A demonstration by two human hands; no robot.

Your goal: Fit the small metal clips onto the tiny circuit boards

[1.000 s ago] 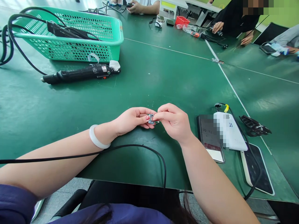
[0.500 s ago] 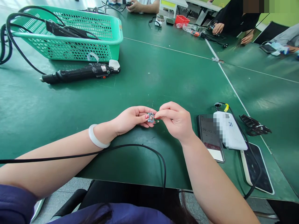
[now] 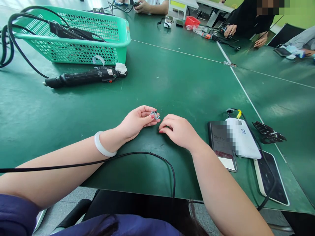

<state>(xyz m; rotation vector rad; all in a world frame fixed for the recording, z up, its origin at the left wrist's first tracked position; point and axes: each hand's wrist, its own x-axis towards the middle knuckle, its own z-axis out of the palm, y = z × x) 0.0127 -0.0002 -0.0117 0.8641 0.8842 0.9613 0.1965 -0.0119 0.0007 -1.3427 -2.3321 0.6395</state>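
Table [image 3: 197, 88]: beneath all items below.
Near side, centre: left hand [image 3: 135, 123], small part [image 3: 155, 115] between thumb and fingers; right hand [image 3: 180, 132] just to its right, apart from the part.
Far left: basket [image 3: 122, 52], corded gear [image 3: 71, 34] inside.
Before basket, just beside it: screwdriver [image 3: 83, 77], lying lengthwise.
Right of right hand: phone [image 3: 219, 144]; flat device [image 3: 246, 141] overlapping its right side and the upper end of a second phone [image 3: 273, 180], nearer the table's edge.
Right of flat device: bundled cable [image 3: 268, 131].
Far side: small box [image 3: 193, 22]; one co-worker's hand [image 3: 142, 7] to its left, another co-worker's hand [image 3: 230, 30] to its right.
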